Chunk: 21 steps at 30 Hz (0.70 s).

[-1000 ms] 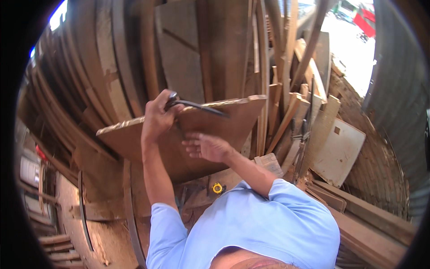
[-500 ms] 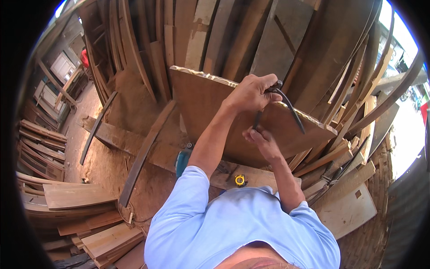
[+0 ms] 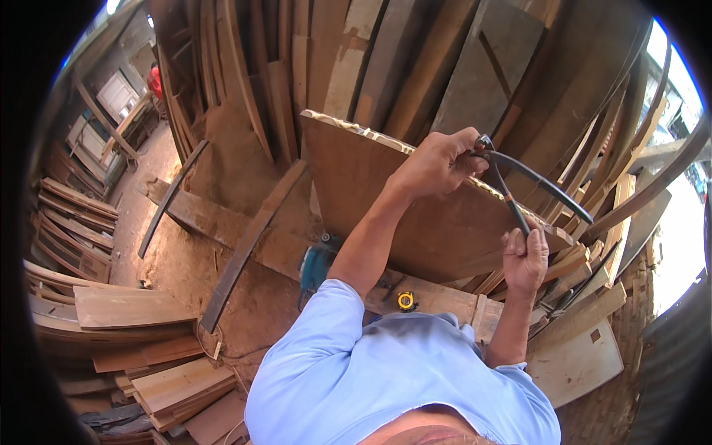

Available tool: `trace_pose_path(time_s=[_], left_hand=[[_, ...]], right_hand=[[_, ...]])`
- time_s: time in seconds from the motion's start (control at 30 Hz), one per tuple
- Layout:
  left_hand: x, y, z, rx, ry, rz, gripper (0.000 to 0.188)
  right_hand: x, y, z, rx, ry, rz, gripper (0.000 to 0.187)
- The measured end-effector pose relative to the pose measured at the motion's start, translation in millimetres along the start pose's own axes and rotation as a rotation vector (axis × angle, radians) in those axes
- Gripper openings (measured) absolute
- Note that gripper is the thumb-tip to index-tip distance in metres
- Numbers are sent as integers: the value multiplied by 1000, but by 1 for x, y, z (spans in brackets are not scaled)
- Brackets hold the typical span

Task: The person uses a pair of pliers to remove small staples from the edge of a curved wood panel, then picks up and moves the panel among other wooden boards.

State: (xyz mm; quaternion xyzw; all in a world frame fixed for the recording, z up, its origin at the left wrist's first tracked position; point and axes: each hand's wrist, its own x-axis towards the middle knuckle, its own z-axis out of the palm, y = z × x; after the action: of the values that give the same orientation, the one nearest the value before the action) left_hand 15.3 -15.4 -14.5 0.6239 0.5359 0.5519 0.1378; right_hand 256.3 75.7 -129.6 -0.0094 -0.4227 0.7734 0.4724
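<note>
A pair of dark long-handled pincers (image 3: 549, 182), an orange band on one handle, is held above the top edge of an upright brown wooden panel (image 3: 356, 185). My left hand (image 3: 437, 165) is closed around the tool near its head, and my fingers cover part of it. My right hand (image 3: 525, 256) grips the end of the nearer handle. The farther handle sticks out free to the right, so the two handles stand apart. Along the panel's top edge runs a rough, pale, flaky strip (image 3: 371, 135).
Below the panel lies a wooden plank bench (image 3: 445, 295) with a yellow tape measure (image 3: 405, 301) and a teal power tool (image 3: 317, 263). Tall boards (image 3: 415, 67) lean behind. Curved dark wood pieces (image 3: 245, 252) stand left, stacked boards (image 3: 178, 389) at lower left.
My right hand has moved right from in front of the panel and now holds one handle. The pincers' handles have spread and swung right. My left hand stays at the tool's head.
</note>
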Motion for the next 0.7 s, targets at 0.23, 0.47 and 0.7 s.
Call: trace_pose_path(time_s=[0.23, 0.47, 0.7], left_hand=[[-2, -1, 0, -23, 10, 63, 12], [0, -5, 0, -96, 7, 29, 14], [-2, 3, -5, -199, 20, -78, 25]], right_hand=[[39, -17, 25, 322, -176, -115, 37], [63, -41, 44, 66, -298, -388, 39], [80, -57, 76, 129, -609, -401, 51]])
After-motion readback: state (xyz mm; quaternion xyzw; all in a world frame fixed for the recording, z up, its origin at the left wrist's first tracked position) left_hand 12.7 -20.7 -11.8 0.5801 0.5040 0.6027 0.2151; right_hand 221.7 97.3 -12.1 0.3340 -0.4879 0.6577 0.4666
